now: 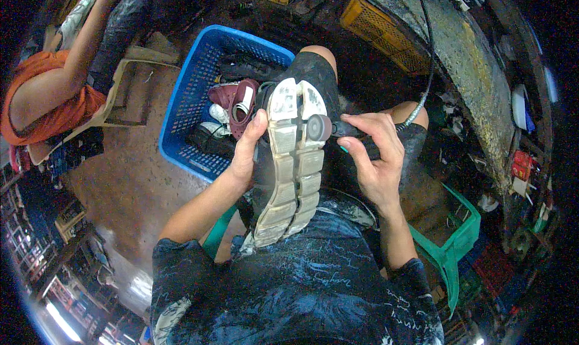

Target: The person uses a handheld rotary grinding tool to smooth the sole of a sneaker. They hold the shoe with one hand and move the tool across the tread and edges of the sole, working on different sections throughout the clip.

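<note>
A shoe [283,188] stands sole toward me over my lap, its pale segmented sole split by a groove down the middle, with white patches at the toe. My left hand [244,149] is closed on its left edge near the forefoot. Between the thumb and fingers of my right hand [381,158] is a handheld rotary grinder [345,129] with a dark body. Its round grey wheel [317,128] lies against the right side of the forefoot, as far as I can see. A cable runs from the grinder up to the right.
A blue plastic basket [172,119] with several shoes, among them a maroon clog [224,96], stands at the left beyond my knee. A co-worker in orange [54,85] sits far left. Yellow crates [386,34] lie at the back, and a green plastic stool [455,248] is at the right.
</note>
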### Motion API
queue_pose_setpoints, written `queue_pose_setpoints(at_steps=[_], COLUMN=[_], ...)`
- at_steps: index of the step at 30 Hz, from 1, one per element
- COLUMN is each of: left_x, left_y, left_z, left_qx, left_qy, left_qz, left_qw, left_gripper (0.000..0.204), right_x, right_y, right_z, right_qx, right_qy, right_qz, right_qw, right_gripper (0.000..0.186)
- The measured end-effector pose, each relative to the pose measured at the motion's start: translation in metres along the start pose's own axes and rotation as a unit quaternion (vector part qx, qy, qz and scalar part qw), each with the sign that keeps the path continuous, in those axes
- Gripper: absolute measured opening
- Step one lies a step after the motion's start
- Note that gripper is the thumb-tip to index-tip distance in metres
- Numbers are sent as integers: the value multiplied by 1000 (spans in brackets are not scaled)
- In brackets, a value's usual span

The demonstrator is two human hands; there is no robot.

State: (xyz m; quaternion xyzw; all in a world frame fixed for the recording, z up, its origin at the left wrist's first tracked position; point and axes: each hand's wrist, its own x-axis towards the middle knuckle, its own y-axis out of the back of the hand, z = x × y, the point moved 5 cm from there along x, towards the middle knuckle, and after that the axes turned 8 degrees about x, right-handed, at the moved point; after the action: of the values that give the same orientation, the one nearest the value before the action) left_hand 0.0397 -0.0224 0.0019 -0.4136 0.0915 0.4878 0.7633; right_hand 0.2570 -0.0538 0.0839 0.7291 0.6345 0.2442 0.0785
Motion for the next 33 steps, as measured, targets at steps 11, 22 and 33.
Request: queue_pose_setpoints(at_steps=[11,22,33], left_x=[-1,2,0], left_y=[-1,0,2], left_z=[5,1,1], left_qx=[-36,-112,-82], left_qy=[-20,2,8], left_qz=[-30,-98,-60], left_qw=[999,989,995], left_gripper=[83,83,84], right_x=[-8,-4,-5], right_y=[-1,-1,3], right_z=[-3,0,1], right_qx=[4,11,-1], right_qy=[4,-10,-20], right_qz=[-22,-13,-10], right_qw=[1000,1000,1000], right_gripper=[31,32,31])
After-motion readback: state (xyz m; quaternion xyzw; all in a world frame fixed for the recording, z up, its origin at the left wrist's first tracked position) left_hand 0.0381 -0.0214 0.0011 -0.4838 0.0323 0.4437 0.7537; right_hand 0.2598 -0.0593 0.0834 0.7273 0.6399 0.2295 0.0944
